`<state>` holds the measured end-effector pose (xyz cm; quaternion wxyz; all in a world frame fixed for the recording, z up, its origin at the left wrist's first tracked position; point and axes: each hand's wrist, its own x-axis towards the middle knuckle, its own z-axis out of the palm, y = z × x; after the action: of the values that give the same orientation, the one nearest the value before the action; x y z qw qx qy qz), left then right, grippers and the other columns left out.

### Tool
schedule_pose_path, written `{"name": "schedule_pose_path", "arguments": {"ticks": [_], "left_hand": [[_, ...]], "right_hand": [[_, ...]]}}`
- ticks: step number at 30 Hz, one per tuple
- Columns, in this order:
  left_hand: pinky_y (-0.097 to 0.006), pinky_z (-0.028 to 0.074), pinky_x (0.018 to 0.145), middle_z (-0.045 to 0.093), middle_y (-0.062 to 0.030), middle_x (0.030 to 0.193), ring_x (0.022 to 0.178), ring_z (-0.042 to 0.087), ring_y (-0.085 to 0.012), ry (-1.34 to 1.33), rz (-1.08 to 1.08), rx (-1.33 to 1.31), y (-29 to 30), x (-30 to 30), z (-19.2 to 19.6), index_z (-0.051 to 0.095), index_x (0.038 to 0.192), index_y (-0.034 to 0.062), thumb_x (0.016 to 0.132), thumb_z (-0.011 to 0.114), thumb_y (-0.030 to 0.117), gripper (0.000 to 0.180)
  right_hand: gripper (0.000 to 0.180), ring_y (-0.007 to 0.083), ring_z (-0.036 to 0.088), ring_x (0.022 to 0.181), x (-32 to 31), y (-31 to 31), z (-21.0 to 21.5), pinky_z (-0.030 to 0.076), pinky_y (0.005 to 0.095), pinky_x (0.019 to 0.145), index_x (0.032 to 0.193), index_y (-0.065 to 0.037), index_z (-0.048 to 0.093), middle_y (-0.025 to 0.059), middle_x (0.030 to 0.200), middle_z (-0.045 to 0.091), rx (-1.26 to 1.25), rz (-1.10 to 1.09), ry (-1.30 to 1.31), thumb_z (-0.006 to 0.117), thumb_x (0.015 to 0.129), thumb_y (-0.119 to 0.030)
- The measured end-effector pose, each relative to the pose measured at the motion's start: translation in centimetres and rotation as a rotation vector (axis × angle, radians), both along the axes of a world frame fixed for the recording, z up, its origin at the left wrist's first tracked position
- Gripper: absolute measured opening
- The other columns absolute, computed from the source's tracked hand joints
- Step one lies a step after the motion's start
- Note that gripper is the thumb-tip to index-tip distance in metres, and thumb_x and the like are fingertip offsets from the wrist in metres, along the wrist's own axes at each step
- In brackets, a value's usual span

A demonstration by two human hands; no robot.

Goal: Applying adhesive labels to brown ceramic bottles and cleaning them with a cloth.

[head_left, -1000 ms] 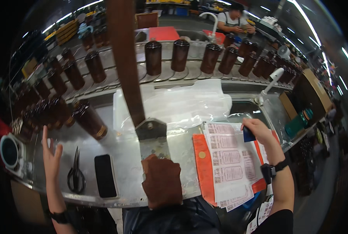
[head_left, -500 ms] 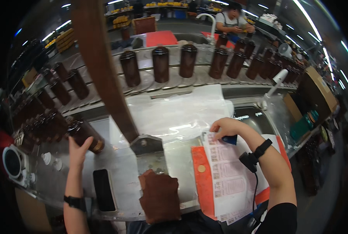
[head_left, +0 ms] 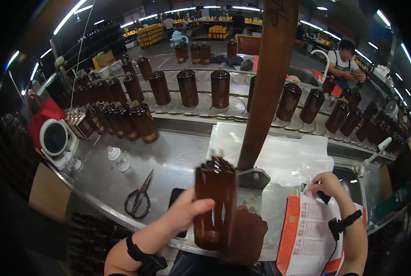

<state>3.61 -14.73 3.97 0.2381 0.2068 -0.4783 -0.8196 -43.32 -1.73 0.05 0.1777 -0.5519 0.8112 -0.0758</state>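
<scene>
A brown glass bottle [head_left: 214,202] stands nearly upright in front of me, slightly blurred, with my left hand [head_left: 187,211] closed around its side. My right hand [head_left: 329,185] pinches the upper edge of a printed label sheet [head_left: 309,225]; whether a single label is lifting there I cannot tell. Beside its fingers shows a small dark blue piece [head_left: 324,198]. The sheets lie on an orange folder [head_left: 286,234]. Behind the held bottle, a ragged brown cloth-like piece [head_left: 251,232] lies at the table's front edge. A black phone [head_left: 175,197] is partly covered by my left forearm and hand.
Scissors [head_left: 138,201] and a small white-capped bottle [head_left: 118,158] lie left on the metal table. More brown bottles [head_left: 143,123] stand in groups and along a curved conveyor [head_left: 201,106]. A wooden post [head_left: 266,92] rises mid-table. Another person [head_left: 348,64] works far right.
My left hand has brought the bottle from the far left to the middle, in front of me. The view has swung left. My right hand stays at the label sheet.
</scene>
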Motion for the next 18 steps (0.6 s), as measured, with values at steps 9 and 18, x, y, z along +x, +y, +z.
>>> {"name": "schedule_pose_path", "arguments": {"ticks": [9,18], "left_hand": [[-0.031,0.055,0.083,0.068,-0.0089,0.106,0.095,0.067,-0.0162,-0.034,-0.205,0.256,4.7,-6.4,-6.0,0.052,0.130,0.0022,0.095,0.068,0.035,0.050],[-0.031,0.058,0.072,0.068,-0.0092,0.101,0.084,0.069,-0.0166,-0.050,-0.154,0.351,4.7,-6.7,-6.2,0.051,0.128,0.0020,0.097,0.064,0.035,0.047]], "right_hand": [[0.014,0.0272,0.068,0.074,1.0,2.2,-3.6,0.051,0.0338,0.065,0.090,-0.007,0.078,0.0115,0.080,0.070,-0.659,-0.043,0.131,0.078,0.078,-0.014],[0.011,0.0283,0.064,0.070,2.2,2.0,-4.7,0.050,0.0377,0.063,0.092,-0.009,0.077,0.0091,0.078,0.067,-0.693,0.019,0.305,0.075,0.082,-0.013]]}}
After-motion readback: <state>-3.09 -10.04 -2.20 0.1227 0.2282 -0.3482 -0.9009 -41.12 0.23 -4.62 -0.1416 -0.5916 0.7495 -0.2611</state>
